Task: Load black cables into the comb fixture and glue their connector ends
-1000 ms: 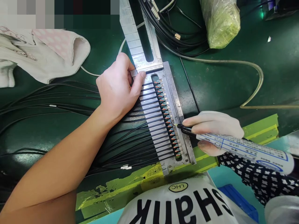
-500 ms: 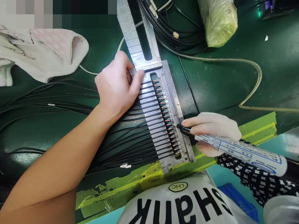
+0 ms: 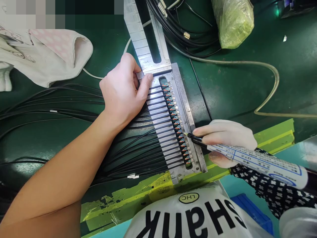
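My left hand (image 3: pixel 126 92) is closed on the upper end of a slotted metal fixture (image 3: pixel 178 172), thumb on top and fingers curled at its left edge. Several black cables (image 3: pixel 138 169) cross the fixture side by side, their stripped ends with small coloured wires (image 3: pixel 177 127) lying over the slot at small metal connectors. In my gloved right hand (image 3: pixel 225 134) is a labelled dispensing syringe (image 3: pixel 255 162) with a black nozzle. Its thin yellowish tip meets the row of connectors around the middle; I cannot make out whether it touches.
A second slotted metal piece (image 3: pixel 148 59) adjoins the fixture's far end. Coiled black cables (image 3: pixel 188 43), a plastic-wrapped bundle (image 3: pixel 235 26) and a clear hose (image 3: pixel 268 66) lie behind. At left is a white cloth (image 3: pixel 56 59). Yellow-green tape (image 3: pixel 138 200) lines the near table edge.
Both hands keep nearly the same pose. The syringe tip has shifted very slightly along the connectors; the fixture and cables stay put.
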The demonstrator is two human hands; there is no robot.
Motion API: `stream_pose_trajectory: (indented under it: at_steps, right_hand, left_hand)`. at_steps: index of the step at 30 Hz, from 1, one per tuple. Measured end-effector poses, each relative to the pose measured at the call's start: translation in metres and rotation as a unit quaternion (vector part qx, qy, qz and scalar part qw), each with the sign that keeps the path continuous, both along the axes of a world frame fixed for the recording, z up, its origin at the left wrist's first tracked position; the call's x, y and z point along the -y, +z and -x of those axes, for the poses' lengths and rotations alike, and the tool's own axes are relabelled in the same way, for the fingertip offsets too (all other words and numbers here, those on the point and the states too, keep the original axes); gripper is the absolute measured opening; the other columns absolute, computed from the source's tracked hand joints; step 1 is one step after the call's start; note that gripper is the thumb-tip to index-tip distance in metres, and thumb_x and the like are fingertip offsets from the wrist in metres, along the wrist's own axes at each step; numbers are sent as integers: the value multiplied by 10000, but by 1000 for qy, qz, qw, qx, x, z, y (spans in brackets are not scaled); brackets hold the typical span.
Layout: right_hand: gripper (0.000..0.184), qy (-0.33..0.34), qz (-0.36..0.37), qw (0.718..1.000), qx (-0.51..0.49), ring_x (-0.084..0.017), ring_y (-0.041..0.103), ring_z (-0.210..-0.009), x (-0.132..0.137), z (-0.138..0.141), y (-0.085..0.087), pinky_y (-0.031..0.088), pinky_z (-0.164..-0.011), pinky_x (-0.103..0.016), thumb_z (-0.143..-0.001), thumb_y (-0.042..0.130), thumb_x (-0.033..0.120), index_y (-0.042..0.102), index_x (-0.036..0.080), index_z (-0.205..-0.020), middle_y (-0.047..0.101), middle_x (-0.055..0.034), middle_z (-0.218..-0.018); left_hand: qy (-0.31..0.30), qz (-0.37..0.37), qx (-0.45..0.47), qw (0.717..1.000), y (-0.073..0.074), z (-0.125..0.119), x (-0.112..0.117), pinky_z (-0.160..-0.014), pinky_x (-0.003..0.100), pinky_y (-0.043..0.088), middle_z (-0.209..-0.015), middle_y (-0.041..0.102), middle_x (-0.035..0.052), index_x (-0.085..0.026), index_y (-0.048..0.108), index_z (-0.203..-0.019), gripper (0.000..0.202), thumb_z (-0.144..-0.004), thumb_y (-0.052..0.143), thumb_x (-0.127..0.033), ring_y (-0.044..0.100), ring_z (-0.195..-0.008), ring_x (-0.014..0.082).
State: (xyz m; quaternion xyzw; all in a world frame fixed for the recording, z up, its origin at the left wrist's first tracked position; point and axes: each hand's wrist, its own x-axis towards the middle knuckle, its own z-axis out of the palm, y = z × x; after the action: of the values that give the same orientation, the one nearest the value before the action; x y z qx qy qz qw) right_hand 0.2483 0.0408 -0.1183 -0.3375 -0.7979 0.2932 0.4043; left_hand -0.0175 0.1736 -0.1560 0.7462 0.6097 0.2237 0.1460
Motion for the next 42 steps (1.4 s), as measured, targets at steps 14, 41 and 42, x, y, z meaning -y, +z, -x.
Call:
stream_pose_trajectory:
  at_steps: [14,41,42]
  right_hand:
    - [168,-3,1,1000,-3,-214,757,-795,1,0,0,607,-596,-335,-889,712,288,700,209,-1037,783,-93,-1041]
    - [125,-29,7,999,-16,-213,755,-817,1,4,0,632,-674,-344,-889,721,263,722,175,-977,782,-108,-1047]
    - [122,-29,6,999,-17,-215,755,-823,1,5,0,635,-682,-346,-891,721,261,723,176,-978,782,-107,-1047]
  left_hand:
    - [-2,-11,-13,1000,-1,0,-1,-798,399,502,-748,547,-4,-261,489,-935,225,-884,603,-448,660,-798,232]
    - [-16,-24,-4,1000,-2,0,-1,-886,409,524,-740,525,-37,-210,509,-937,233,-892,639,-398,678,-799,188]
    - [-17,-24,-7,1000,-2,0,-2,-881,405,525,-740,525,-38,-208,511,-938,234,-893,637,-400,676,-794,185]
